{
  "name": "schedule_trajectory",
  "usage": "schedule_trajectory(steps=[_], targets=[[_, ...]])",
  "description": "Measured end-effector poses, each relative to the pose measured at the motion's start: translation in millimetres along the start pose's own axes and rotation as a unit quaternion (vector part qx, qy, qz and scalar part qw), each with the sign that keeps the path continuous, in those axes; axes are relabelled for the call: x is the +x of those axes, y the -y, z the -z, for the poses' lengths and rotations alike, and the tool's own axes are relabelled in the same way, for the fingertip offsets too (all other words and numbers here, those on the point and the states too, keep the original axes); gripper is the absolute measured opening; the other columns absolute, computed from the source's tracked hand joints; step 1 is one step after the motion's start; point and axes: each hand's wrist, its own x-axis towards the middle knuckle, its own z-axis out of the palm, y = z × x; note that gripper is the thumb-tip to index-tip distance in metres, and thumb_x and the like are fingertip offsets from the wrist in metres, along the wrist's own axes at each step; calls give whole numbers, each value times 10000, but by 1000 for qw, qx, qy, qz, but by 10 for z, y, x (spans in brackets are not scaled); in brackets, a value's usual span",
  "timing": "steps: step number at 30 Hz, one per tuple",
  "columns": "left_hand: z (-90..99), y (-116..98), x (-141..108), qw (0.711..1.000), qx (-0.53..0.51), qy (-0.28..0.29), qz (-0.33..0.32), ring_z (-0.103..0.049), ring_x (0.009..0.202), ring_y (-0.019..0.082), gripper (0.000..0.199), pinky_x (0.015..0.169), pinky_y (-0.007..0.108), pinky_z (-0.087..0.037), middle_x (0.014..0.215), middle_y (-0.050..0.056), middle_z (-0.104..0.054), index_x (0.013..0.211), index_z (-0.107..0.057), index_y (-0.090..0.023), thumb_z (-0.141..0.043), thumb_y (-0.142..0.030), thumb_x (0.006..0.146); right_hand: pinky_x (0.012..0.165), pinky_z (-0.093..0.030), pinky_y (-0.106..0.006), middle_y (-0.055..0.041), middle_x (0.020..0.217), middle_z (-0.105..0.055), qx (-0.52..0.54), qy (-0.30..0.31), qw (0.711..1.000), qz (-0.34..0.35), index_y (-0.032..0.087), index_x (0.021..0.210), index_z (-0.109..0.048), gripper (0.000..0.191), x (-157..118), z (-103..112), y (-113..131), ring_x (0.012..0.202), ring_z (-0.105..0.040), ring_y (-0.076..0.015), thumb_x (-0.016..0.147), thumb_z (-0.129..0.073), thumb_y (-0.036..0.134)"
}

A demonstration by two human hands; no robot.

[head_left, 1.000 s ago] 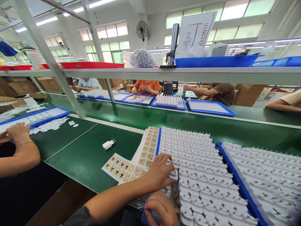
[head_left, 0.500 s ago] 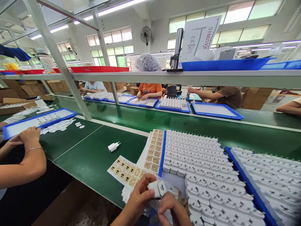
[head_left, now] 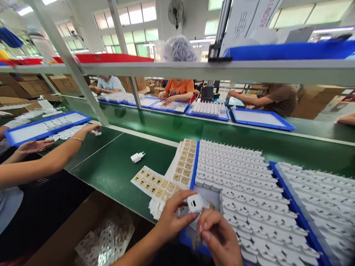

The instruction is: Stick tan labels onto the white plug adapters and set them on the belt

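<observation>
A white USB charger (head_left: 194, 203) is gripped between the thumb and fingers of my left hand (head_left: 175, 213), its face with the dark port turned toward me. Just below it, my right hand (head_left: 220, 233) has thumb and fingers pinched together. Whatever they hold is blurred and partly hidden. Beyond my left hand lies a sheet of tan stickers (head_left: 152, 181), some spots showing dark parts. Close to my right hand, a blue-edged tray (head_left: 195, 164) carries rows of white charger pieces (head_left: 235, 177).
One white charger with pins (head_left: 137, 157) lies alone on the green bench (head_left: 111, 177). A second blue tray (head_left: 288, 199) stands at right. At left, a co-worker's arm (head_left: 61, 151) extends over the bench. An overhead shelf (head_left: 172, 68) crosses the view.
My view has tilted down. The charger in my left hand has turned so its port face points more toward me. The co-worker's arm at left has reached out to the white pieces.
</observation>
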Motion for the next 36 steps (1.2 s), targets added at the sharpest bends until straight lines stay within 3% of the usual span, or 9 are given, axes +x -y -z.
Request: schedule_trajectory(steps=[7,12,36], targets=[[66,-151,47,989,88,-30,-115,-603,1154,258,512,827,312,-581,1249,87,-615,1284,-605,-292,-689,-170,793,665,-524,-258,-20,783,-599,6,-67,996,-50,241,897,-644,34,85,-41,142,743,-591,-167,929,-635,234],[82,-245,55,966,169,-30,-192,-622,1130,224,588,977,369,-533,1205,61,-622,1299,-590,-302,-671,-77,762,727,-496,-238,-1,831,-605,-32,-99,993,-59,254,907,-646,50,199,-87,166,794,-586,-149,924,-639,207],[119,-367,69,960,220,-23,-173,-647,1055,204,497,937,340,-556,1139,72,-632,1264,-632,-241,-703,-113,789,795,-470,-261,18,891,-618,-36,-107,987,-117,265,926,-654,53,246,-129,106,865,-582,-147,921,-659,213]])
